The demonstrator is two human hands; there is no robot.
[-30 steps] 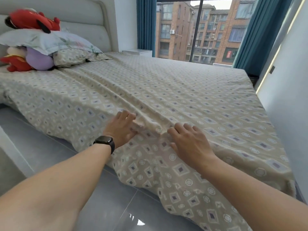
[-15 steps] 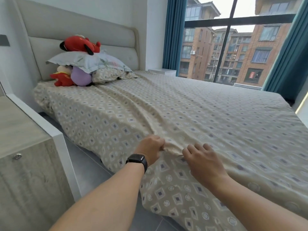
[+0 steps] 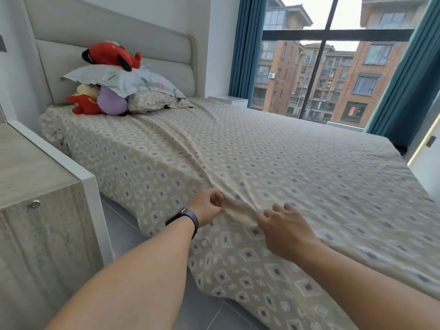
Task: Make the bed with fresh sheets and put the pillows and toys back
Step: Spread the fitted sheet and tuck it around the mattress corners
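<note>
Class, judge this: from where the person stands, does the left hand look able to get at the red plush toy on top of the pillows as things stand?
Probably not. The left hand pinches a fold of the sheet at the bed's near edge, while the red plush toy sits atop the pillows by the headboard, well beyond that arm. Nothing blocks the way; stepping closer should do.

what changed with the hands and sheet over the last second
The left hand, flat on the sheet a second ago, now pinches a raised fold at the bed's edge. The right hand, also flat before, has its fingers curled at the same fold. The pillows and toys at the headboard have not moved.
</note>
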